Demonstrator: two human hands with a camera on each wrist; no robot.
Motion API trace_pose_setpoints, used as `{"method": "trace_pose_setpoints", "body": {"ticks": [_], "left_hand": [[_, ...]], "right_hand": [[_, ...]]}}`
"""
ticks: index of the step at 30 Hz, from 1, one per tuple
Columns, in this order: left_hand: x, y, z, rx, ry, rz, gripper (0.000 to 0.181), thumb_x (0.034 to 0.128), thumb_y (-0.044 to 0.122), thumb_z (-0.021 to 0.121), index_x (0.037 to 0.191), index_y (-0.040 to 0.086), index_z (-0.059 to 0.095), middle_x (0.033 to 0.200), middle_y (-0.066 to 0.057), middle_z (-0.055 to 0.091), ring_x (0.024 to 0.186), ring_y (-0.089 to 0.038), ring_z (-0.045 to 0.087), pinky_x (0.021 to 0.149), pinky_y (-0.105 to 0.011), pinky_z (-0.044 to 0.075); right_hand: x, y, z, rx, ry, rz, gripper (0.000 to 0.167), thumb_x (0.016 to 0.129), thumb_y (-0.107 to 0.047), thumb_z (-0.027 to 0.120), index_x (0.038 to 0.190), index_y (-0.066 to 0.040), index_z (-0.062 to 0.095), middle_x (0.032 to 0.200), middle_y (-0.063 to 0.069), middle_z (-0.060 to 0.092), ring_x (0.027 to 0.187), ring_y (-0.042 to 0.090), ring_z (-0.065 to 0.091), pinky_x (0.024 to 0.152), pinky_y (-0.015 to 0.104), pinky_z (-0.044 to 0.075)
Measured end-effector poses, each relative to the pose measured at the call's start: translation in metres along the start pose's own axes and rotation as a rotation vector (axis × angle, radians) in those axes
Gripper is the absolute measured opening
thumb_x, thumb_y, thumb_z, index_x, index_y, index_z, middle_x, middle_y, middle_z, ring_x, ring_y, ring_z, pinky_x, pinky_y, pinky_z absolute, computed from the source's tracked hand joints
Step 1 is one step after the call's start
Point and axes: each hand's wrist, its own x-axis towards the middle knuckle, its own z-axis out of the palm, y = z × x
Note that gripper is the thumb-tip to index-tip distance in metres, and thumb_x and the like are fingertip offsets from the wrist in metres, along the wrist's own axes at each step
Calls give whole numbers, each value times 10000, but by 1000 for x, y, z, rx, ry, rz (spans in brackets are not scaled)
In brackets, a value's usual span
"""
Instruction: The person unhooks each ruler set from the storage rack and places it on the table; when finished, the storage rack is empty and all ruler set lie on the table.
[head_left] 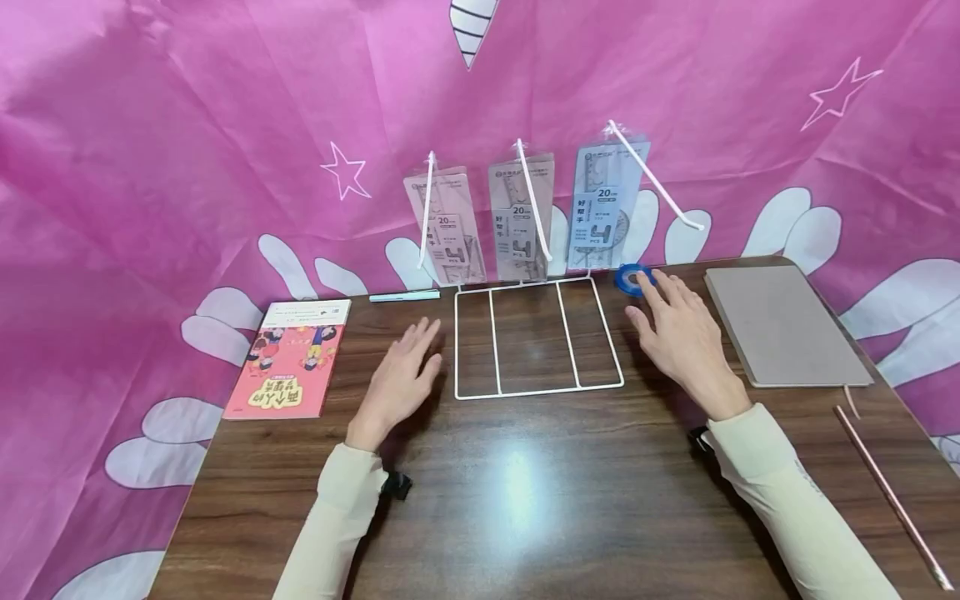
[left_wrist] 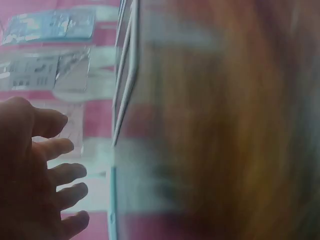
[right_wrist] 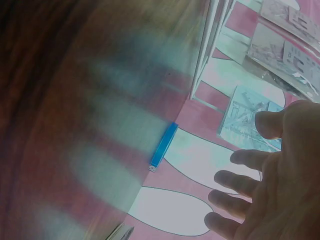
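A white wire display rack [head_left: 536, 392] stands on the table. From its prongs hang three packaged ruler sets: a pinkish one [head_left: 459, 204], a greyish one [head_left: 542, 187] and a blue one [head_left: 637, 171]. My left hand [head_left: 401, 375] hovers left of the rack's base, fingers loosely extended and holding nothing. Past its fingertips lies a light-blue pen-like stick [head_left: 405, 296]. On the right, my empty right hand [head_left: 682, 337] is spread near a blue roll of tape [head_left: 628, 280]; the right wrist view shows a gap between the fingers [right_wrist: 237, 182] and the tape [right_wrist: 164, 146].
A pink-covered book [head_left: 281, 362] lies at the table's left edge. At the right lie a grey notebook [head_left: 783, 325] with a ribbon and a thin copper-coloured rod [head_left: 892, 496]. Behind the table [head_left: 517, 533] hangs a pink patterned cloth [head_left: 225, 108].
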Motion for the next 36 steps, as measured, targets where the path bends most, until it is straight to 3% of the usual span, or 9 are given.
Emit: {"method": "trace_pose_setpoints", "body": {"ticks": [6,12,20,30,36], "left_hand": [[1,8,18,-55,-112,49,585,1092,285,523,1628,97,382,1706,-164,271,1585,-361,215,1271,-564,189],[1,8,26,-30,-158,94,618,1051,232,599,1603,34,403,1708,-175,253,1582,-384,208,1271,-580,178],[1,6,25,-21,-189,108,666,1040,254,630,1605,6,380,1725,-153,210,1587,-383,188,1270,-597,154],[2,5,21,-25,-219,123,678,1045,275,622,1614,11,365,1731,-153,194,1589,-385,175,1268,-612,141],[0,4,22,-30,-231,131,687,1050,289,612,1622,16,347,1735,-151,180,1592,-386,159,1267,-618,133]], "right_hand": [[0,1,0,2,-5,-2,597,1113,-360,469,1600,-22,394,1608,302,360,1483,521,308,1204,670,237],[0,1,0,12,-4,-11,599,1112,-353,474,1601,-18,390,1600,312,365,1480,526,312,1214,644,240],[0,0,1,31,7,-22,581,1109,-334,490,1587,-13,415,1580,315,389,1470,519,330,1213,618,260],[9,0,2,22,80,-45,558,1096,-299,529,1555,9,456,1545,313,441,1441,512,378,1192,630,293],[26,-3,-1,115,193,9,488,1063,-273,588,1465,3,565,1427,269,574,1296,494,540,1003,689,445]]}}
